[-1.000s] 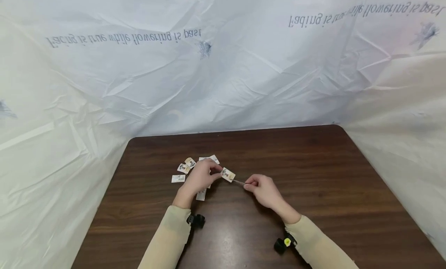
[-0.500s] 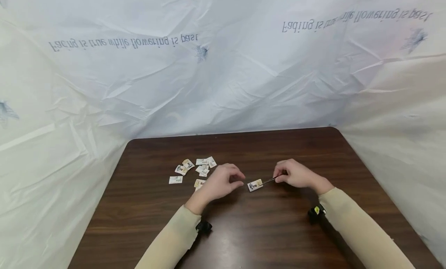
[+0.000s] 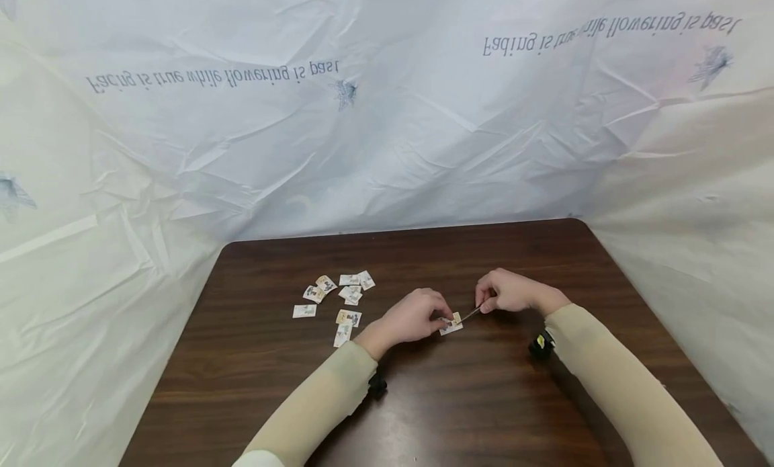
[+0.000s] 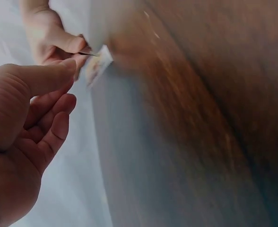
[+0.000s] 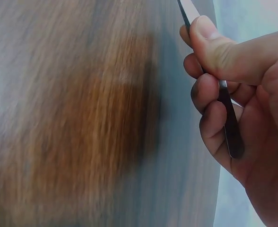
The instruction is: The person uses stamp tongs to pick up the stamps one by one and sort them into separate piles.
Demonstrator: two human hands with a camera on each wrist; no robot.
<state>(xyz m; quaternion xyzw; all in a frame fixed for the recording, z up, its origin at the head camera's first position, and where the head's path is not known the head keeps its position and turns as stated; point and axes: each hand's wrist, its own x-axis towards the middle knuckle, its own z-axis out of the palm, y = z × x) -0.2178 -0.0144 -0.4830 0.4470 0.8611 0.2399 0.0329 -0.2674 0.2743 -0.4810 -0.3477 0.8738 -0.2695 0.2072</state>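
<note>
The card (image 3: 453, 326) is lying between the hands, its long axis running roughly hand to hand. The left hand (image 3: 416, 315) is curling nearer, its pinch unclear through blur; the right hand (image 3: 510, 292) is gripping tweezers (image 3: 470, 314) angled onto it.

The held-out card (image 3: 451, 327) sits at the left fingers (image 3: 444, 311), with the right fingers (image 3: 482, 298) to its right and slightly behind, the tweezers (image 3: 469, 315) slanting between those and the card. On the counter (image 3: 514, 400), left of the left fingers, lie a pair of cards (image 3: 342, 334), a cluster (image 3: 351, 293) farther behind, and three more (image 3: 304, 311) farthest left. Behind all fingers, beyond the counter's far edge, hangs the sheet (image 3: 387, 151).
</note>
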